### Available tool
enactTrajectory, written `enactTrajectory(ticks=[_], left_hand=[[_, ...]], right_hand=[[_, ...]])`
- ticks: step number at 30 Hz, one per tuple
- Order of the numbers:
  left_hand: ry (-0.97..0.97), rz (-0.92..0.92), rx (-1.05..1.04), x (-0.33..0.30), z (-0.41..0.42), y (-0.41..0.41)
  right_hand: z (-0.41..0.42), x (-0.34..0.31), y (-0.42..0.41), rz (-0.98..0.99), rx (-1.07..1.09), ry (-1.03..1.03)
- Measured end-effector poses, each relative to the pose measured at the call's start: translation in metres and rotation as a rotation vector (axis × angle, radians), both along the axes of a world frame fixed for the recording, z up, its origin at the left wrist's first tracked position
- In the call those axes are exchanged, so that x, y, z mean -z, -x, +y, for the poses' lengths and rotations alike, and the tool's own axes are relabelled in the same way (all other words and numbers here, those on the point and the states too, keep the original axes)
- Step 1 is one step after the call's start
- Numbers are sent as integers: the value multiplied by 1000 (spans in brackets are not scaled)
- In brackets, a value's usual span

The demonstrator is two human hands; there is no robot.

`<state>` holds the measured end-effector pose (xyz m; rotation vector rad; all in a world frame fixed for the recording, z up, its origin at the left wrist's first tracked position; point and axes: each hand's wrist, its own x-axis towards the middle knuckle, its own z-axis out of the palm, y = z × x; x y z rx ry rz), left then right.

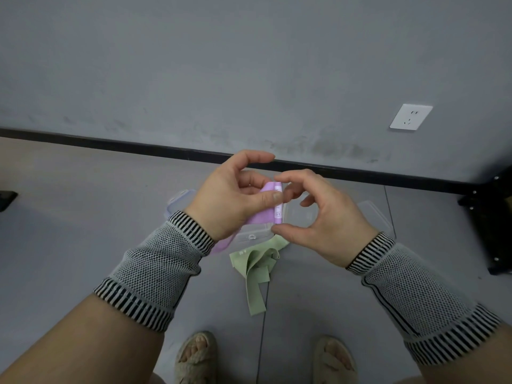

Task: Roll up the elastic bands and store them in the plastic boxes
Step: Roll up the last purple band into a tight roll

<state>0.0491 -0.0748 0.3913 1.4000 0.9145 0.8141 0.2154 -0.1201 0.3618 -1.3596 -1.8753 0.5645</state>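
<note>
At the near edge of the floor [69,217], two feet in woven slippers [195,356] stood side by side. Just beyond them a green elastic band [255,275] lay loose and crumpled on the floor, one end trailing toward the feet. Above it, the left hand [230,198] pinched a purple elastic band [270,189] between thumb and fingers, the rolled part at the fingertips and the loose tail hanging down past the wrist. The right hand [321,214] was just beside the roll, its fingers curled around it, though whether they touched it could not be told. Beneath the hands, clear plastic boxes [253,234] sat on the floor, partly hidden. Both forearms wore knitted wrist sleeves [158,267]. Farther off, a black baseboard [110,144] met the grey wall, with a white socket [411,116] toward the right.
</note>
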Motion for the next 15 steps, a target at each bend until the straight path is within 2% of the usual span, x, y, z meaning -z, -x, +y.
enactTrajectory(ticks=[9, 15], left_hand=[[22, 49, 77, 6, 2, -2], [52, 42, 84, 8, 3, -1]], right_hand=[[0, -2, -2, 106, 19, 21], [1, -1, -4, 210, -36, 117]])
